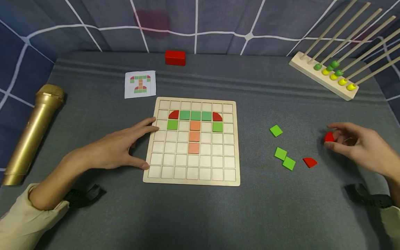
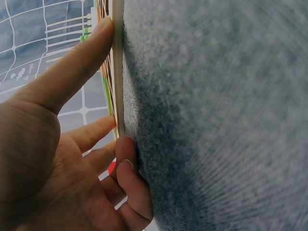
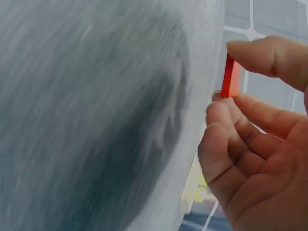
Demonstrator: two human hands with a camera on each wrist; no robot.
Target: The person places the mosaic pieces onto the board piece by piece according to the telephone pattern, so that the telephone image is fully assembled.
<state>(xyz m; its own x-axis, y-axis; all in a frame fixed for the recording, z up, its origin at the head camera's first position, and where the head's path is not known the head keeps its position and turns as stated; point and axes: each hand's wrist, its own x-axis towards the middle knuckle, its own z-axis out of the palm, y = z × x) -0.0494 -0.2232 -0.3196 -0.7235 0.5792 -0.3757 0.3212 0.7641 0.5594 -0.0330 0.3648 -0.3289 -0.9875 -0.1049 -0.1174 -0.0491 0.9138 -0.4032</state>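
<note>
My left hand [image 1: 120,146] rests at the left edge of a wooden grid board [image 1: 168,171], thumb and fingertips touching its rim, fingers spread. On the board, red quarter-circle tiles [image 1: 217,116] flank a row of dark green squares [image 1: 195,115]. Below them sit light green squares [image 1: 172,124] and a column of orange squares [image 1: 194,136]. Over at the right, my right hand [image 1: 359,144] pinches a red quarter-circle tile [image 3: 231,77] between thumb and fingers, just above the table. Another red quarter-circle tile [image 1: 310,162] and several loose light green squares [image 1: 276,130] lie between that hand and the board.
A pattern card [image 1: 140,93] lies behind the board, with a red block [image 1: 175,58] further back. A gold microphone [image 1: 32,135] lies at the far left. A wooden bead stand [image 1: 323,78] with upright rods occupies the back right.
</note>
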